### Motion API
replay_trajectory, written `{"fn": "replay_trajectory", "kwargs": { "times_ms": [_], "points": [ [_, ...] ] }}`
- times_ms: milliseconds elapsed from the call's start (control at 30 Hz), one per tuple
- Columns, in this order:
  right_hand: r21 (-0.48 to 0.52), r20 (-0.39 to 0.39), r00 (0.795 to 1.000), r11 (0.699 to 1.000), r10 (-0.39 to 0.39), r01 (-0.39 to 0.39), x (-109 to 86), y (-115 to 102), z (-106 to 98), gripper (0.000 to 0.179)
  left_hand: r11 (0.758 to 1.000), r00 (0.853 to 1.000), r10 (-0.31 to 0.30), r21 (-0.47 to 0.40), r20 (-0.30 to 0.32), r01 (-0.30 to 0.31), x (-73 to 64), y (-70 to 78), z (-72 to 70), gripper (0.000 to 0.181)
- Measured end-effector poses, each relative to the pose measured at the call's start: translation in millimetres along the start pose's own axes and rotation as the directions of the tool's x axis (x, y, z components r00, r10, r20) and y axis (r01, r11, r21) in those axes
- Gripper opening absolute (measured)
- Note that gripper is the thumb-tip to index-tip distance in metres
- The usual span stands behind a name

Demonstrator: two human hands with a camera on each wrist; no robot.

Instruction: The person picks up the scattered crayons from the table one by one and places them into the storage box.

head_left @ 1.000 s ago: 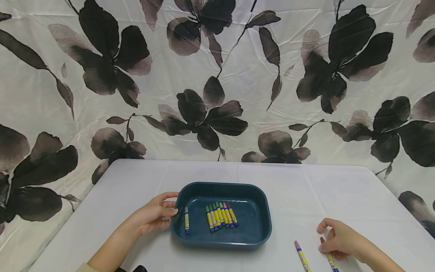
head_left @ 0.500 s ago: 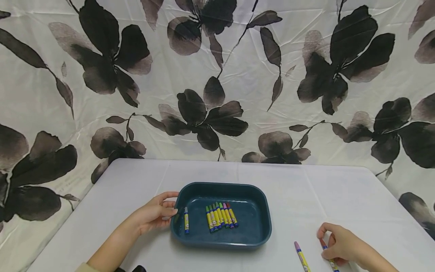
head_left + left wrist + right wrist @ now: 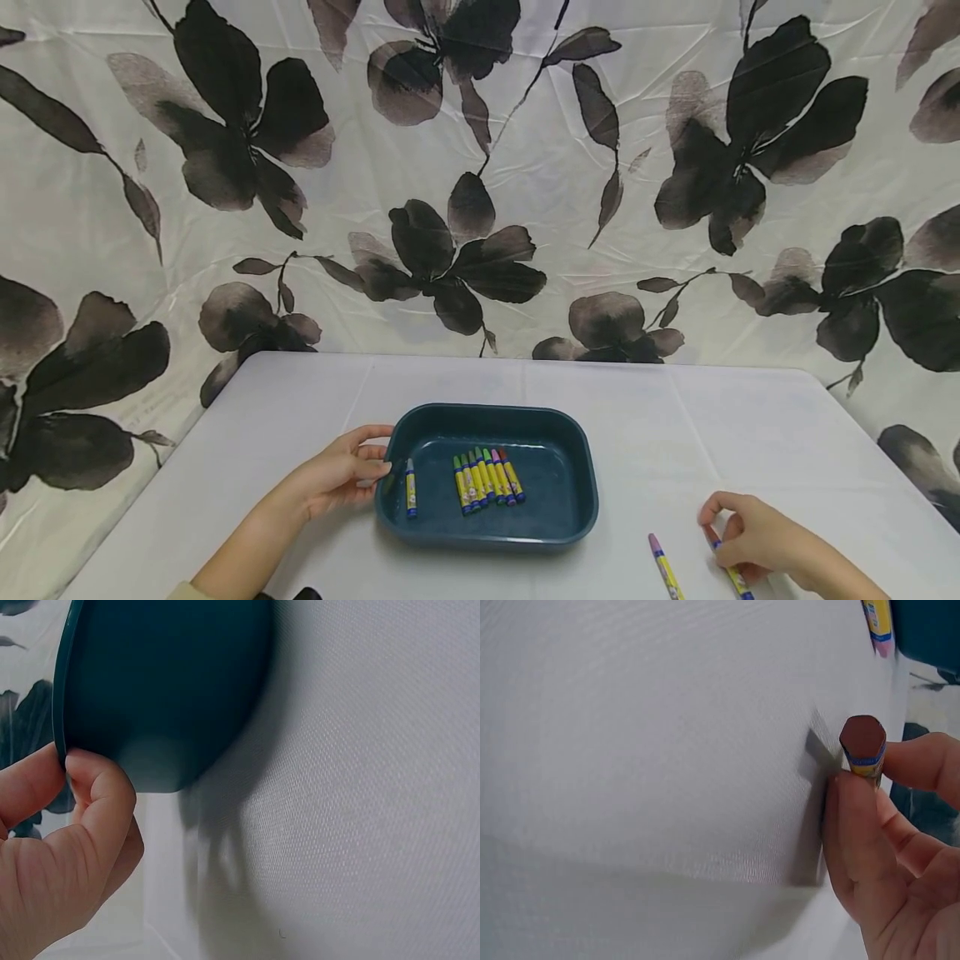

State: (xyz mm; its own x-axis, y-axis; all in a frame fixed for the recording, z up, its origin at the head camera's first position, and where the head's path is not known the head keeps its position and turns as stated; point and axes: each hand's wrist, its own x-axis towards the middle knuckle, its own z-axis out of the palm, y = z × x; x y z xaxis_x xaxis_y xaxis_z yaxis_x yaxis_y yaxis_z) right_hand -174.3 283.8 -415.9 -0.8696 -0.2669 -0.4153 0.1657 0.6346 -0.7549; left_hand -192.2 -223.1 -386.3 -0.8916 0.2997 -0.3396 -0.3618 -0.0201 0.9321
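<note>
At the left side of the dark teal tray (image 3: 487, 543), my left hand (image 3: 341, 473) pinches the rim between thumb and fingers; the left wrist view shows this hand (image 3: 71, 855) on the tray edge (image 3: 60, 690). My right hand (image 3: 761, 537), near the right front of the table, pinches a reddish-brown crayon (image 3: 741, 583) with a yellow and blue wrapper. In the right wrist view the crayon's brown end (image 3: 863, 739) points at the camera. Left of that hand lies a pinkish-purple crayon (image 3: 665, 567) on the cloth.
Inside the tray, several crayons (image 3: 487, 479) lie side by side, and a grey-tipped crayon (image 3: 411, 492) lies apart at the left. A white cloth covers the table (image 3: 637, 425). Behind hangs a floral curtain (image 3: 585, 200). A black object (image 3: 307, 593) shows at the bottom edge.
My right hand has shifted slightly down along the brown crayon, and its fingers have closed on it. My left hand and the tray stay practically where they were.
</note>
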Motion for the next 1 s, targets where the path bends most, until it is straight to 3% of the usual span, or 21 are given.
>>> {"fn": "replay_trajectory", "kwargs": {
  "times_ms": [333,633,1000],
  "points": [
    [0.188,0.072,0.994,0.978,0.081,-0.093,4.1,-3.1,-16.8,0.036,1.0,1.0,0.002,-0.007,-0.003,-0.002,-1.3,0.3,0.8,0.065],
    [0.324,0.163,0.987,0.944,0.01,-0.063,7.5,-6.5,-25.4,0.037,1.0,1.0,0.009,-0.017,0.009,-0.009,-0.6,-2.5,-1.3,0.065],
    [0.387,0.159,0.986,0.922,-0.054,-0.012,12.6,-15.5,-29.5,0.038,1.0,1.0,0.016,-0.022,0.009,-0.016,-0.4,-2.6,-1.0,0.066]
  ]
}}
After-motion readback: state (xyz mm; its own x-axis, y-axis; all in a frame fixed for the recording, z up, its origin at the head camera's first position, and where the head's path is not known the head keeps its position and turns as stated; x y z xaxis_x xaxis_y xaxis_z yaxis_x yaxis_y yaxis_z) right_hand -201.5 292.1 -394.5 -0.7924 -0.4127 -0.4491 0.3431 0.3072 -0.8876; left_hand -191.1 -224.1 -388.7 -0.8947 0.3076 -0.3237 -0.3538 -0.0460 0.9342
